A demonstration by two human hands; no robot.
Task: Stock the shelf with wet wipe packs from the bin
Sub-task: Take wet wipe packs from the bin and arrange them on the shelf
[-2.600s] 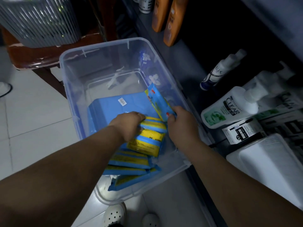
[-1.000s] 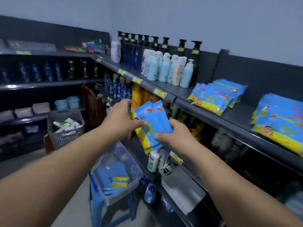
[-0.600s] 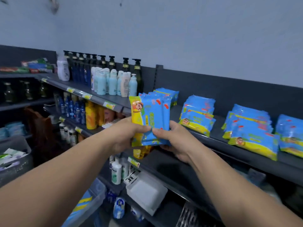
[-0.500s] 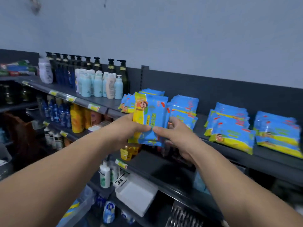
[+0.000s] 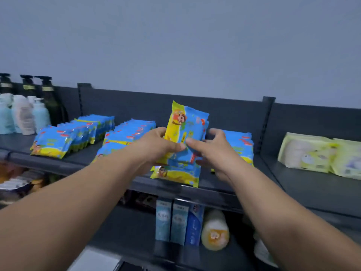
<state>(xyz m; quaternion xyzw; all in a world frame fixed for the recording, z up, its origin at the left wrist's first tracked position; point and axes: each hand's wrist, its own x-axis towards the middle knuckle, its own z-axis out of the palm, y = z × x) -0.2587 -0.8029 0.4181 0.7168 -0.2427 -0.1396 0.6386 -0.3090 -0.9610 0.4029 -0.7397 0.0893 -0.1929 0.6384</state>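
The view has swung up from the bin, which no longer shows, to the dark top shelf (image 5: 293,180), so the carry is over and the placing has begun. Blue-and-yellow rows of wipes (image 5: 74,133) lie to the left of the hands, and another stack (image 5: 242,145) sits just behind the right hand. A lower stack (image 5: 175,173) lies directly beneath both hands at the shelf's front edge. The held wet wipe packs (image 5: 187,124), a second ago in front of the shelves, now stand upright just above that lower stack. The left hand (image 5: 156,145) grips their lower left side, thumb across the front. The right hand (image 5: 213,149) has loosened: its thumb touches the front and its fingers spread clear of the right edge. The bundle looks ready to be laid on the stack below.
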